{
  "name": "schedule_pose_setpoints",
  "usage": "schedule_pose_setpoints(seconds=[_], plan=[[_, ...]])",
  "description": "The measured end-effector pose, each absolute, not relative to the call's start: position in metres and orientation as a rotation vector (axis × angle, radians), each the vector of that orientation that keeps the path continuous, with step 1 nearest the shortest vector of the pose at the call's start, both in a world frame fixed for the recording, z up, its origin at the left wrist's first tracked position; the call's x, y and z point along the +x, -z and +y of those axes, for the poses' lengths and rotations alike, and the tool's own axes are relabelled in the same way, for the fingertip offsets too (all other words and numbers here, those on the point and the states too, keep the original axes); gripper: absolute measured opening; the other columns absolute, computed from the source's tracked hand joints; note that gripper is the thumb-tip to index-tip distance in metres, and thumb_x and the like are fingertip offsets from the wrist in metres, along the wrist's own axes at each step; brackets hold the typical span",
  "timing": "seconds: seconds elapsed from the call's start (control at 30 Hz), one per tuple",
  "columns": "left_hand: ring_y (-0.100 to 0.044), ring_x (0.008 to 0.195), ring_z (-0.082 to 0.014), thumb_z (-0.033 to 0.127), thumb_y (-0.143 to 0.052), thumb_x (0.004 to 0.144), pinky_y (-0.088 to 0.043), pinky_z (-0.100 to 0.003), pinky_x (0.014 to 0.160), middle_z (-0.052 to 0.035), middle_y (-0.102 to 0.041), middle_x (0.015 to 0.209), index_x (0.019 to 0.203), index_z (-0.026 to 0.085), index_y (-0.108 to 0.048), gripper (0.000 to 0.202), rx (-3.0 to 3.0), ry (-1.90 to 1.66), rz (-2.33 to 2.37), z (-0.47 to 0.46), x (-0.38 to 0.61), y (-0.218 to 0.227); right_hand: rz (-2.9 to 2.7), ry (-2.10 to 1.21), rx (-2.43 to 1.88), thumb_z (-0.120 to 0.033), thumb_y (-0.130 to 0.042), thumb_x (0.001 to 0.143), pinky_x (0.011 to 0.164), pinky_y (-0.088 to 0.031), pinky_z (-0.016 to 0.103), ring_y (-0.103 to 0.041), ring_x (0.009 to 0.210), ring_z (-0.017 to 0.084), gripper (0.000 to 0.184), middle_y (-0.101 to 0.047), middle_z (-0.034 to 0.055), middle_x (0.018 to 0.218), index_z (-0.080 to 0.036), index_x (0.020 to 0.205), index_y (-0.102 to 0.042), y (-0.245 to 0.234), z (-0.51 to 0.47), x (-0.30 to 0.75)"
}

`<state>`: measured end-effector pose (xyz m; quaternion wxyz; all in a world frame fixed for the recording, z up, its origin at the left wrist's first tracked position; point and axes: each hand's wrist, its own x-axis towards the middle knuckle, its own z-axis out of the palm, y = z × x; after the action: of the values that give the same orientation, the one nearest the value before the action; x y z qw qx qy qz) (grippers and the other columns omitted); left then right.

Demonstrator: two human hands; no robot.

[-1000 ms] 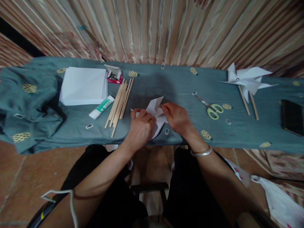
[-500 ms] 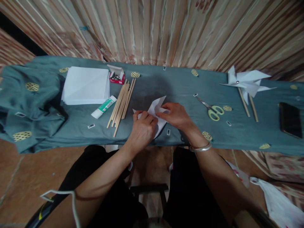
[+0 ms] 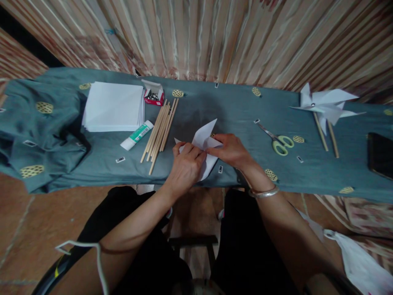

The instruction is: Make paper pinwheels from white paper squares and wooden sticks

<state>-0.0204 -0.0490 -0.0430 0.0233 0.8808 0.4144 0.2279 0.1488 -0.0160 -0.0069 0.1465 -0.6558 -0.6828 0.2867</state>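
A white sheet of folded paper [image 3: 204, 137] lies near the front edge of a table covered in teal cloth [image 3: 221, 106]. My left hand [image 3: 186, 168] presses down on its left part with curled fingers. My right hand [image 3: 231, 149] pinches a flap of the same paper from the right, fingers closed on it. One pointed corner of the paper stands up between the hands.
Left of the hands lie a bundle of wooden sticks [image 3: 159, 129], a glue tube [image 3: 136, 135], a stack of white paper [image 3: 113, 106] and a red box of pins [image 3: 152, 95]. To the right are green-handled scissors [image 3: 276, 139], finished paper pinwheels [image 3: 322, 106] and a dark phone [image 3: 380, 155].
My right hand has slid left onto the paper and folded a flap toward the middle. The left hand has stayed pressed on the paper. The view has shifted slightly.
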Motion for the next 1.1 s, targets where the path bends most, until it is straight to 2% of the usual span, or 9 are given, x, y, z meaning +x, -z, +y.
schedule_pose_setpoints(seconds=[0.17,0.37,0.7,0.9,0.97,1.0,1.1], plan=[[-0.054,0.094,-0.0267,0.013,-0.052,0.090,-0.032,-0.049,0.093,-0.0068,-0.069,0.086,0.102,0.016,-0.071,0.023,2.634,-0.675,1.291,-0.051,-0.022,0.042,-1.979,-0.898,-1.858,-0.020,-0.067,0.070,0.065,-0.042,0.026,-0.065,0.074,0.019,0.023,-0.073,0.0013,0.081,-0.017,0.091,-0.076,0.005,-0.017,0.149],[-0.053,0.096,-0.0276,0.017,-0.051,0.091,-0.032,-0.051,0.093,-0.0084,-0.070,0.089,0.104,0.018,-0.072,0.025,2.543,-0.631,1.285,-0.051,-0.023,0.038,-1.979,-0.824,-1.810,-0.019,-0.064,0.069,0.069,-0.045,0.027,-0.067,0.080,0.022,0.028,-0.075,0.0025,0.086,-0.017,0.095,-0.076,0.011,-0.019,0.149],[-0.053,0.098,-0.0276,0.023,-0.048,0.094,-0.031,-0.051,0.094,-0.0077,-0.070,0.090,0.102,0.020,-0.074,0.027,2.473,-0.637,1.324,-0.049,-0.021,0.031,-1.966,-0.759,-1.811,-0.019,-0.063,0.070,0.067,-0.045,0.028,-0.065,0.074,0.021,0.026,-0.074,0.0048,0.085,-0.015,0.093,-0.075,0.015,-0.022,0.147],[-0.056,0.100,-0.0267,0.029,-0.056,0.093,-0.036,-0.048,0.095,-0.0067,-0.070,0.094,0.107,0.020,-0.072,0.023,2.402,-0.875,1.375,-0.040,-0.034,0.023,-1.773,-0.925,-1.815,-0.019,-0.065,0.068,0.064,-0.047,0.027,-0.067,0.075,0.020,0.026,-0.075,0.0024,0.082,-0.016,0.091,-0.075,0.016,-0.020,0.152],[-0.056,0.108,-0.0283,0.036,-0.061,0.090,-0.036,-0.048,0.098,-0.0090,-0.068,0.108,0.118,0.020,-0.067,0.033,2.307,-1.009,1.441,-0.035,-0.041,0.021,-1.660,-1.030,-1.807,-0.021,-0.066,0.066,0.063,-0.048,0.026,-0.066,0.073,0.019,0.024,-0.074,0.0020,0.080,-0.016,0.088,-0.074,0.018,-0.018,0.156],[-0.054,0.115,-0.0300,0.040,-0.065,0.087,-0.036,-0.049,0.101,-0.0112,-0.065,0.119,0.128,0.020,-0.060,0.045,2.241,-1.074,1.462,-0.032,-0.044,0.021,-1.599,-1.088,-1.783,-0.022,-0.067,0.065,0.062,-0.048,0.026,-0.066,0.071,0.018,0.023,-0.073,0.0018,0.078,-0.016,0.086,-0.074,0.020,-0.018,0.158],[-0.049,0.128,-0.0331,0.049,-0.074,0.078,-0.038,-0.050,0.105,-0.0175,-0.046,0.145,0.150,0.023,-0.029,0.088,1.974,-1.204,1.402,-0.027,-0.045,0.033,-1.412,-1.263,-1.663,-0.025,-0.070,0.061,0.059,-0.048,0.026,-0.063,0.064,0.016,0.023,-0.072,0.0009,0.072,-0.015,0.081,-0.072,0.022,-0.017,0.166]])
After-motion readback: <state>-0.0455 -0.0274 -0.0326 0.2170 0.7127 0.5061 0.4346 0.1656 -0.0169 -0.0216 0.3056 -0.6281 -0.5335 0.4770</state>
